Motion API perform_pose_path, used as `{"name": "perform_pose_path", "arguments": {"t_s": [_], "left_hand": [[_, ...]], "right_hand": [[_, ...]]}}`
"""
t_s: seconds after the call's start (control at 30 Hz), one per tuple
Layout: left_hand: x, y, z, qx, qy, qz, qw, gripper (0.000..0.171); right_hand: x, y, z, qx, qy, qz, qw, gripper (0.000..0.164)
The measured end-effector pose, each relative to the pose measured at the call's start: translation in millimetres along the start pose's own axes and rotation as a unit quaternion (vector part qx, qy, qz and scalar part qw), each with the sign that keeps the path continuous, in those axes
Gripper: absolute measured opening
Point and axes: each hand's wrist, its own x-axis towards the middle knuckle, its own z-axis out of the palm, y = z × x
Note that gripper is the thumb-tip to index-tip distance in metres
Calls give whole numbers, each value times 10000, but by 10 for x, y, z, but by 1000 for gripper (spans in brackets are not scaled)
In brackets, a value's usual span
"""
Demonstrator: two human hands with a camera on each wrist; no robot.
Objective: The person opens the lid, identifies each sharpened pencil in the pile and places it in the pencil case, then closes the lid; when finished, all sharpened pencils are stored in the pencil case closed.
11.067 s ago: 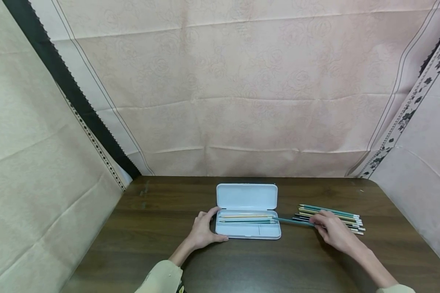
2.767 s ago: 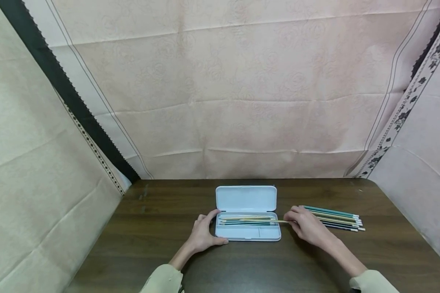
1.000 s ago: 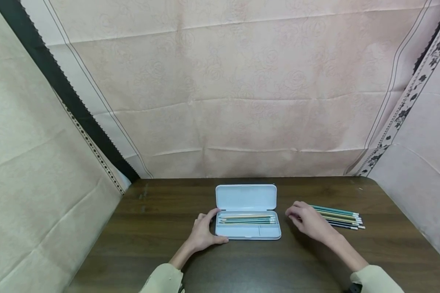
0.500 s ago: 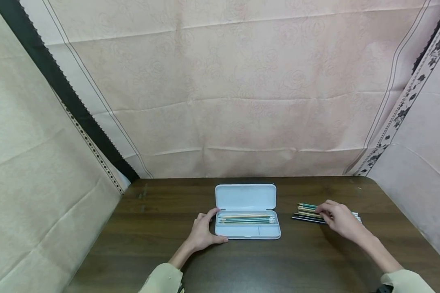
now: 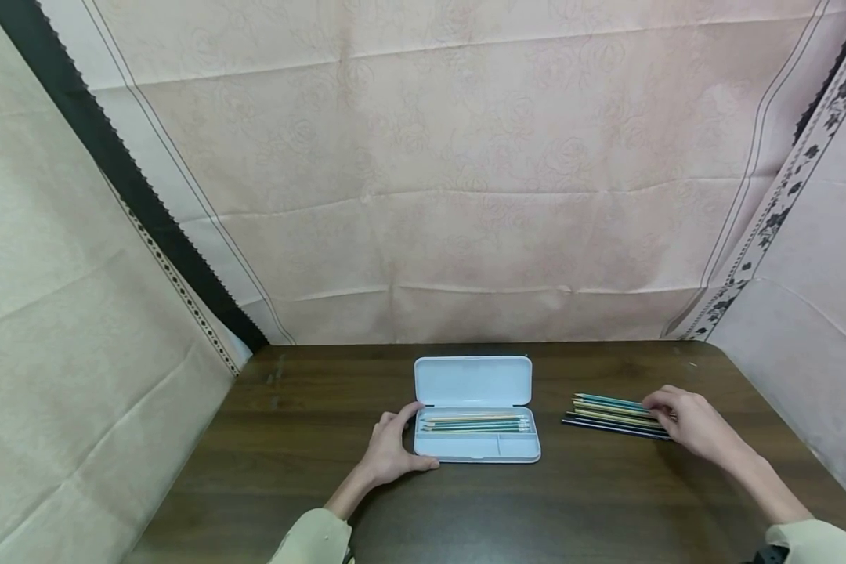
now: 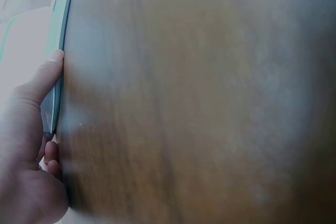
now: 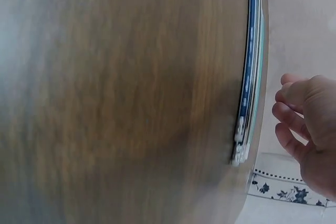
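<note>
The pencil case [image 5: 458,448] is gripped at its left end by the left hand [image 5: 388,450], between thumb and fingers. Stored pencils [image 5: 475,424] (all laid lengthwise) are held in its rear compartment. To the right, a loose bundle of pencils [image 5: 613,413] is spread on the table [image 5: 507,517]; the right hand [image 5: 694,423] is held loosely curled above its white ends [image 7: 239,150], nothing seen gripped.

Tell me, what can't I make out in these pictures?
Head view: the right ends of the loose pencils, hidden by the right hand.
Head view: the exact count of pencils in the box, too small and close together.
Left wrist view: the box's right end, cut off by the top edge.
Right wrist view: lettering on the loose pencils, too blurred.
</note>
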Motion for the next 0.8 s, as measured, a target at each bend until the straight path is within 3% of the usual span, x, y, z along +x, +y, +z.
{"name": "perform_pose_path", "arguments": {"t_s": [0.23, 0.8], "left_hand": [[4, -10, 1, -7, 8, -5, 10000, 96], [12, -19, 14, 38, 2, 3, 10000, 96]], "right_hand": [[-36, 125, -57, 5, -430, 382, 9983, 25], [-45, 253, -48, -123, -952, 664, 9932, 21]]}}
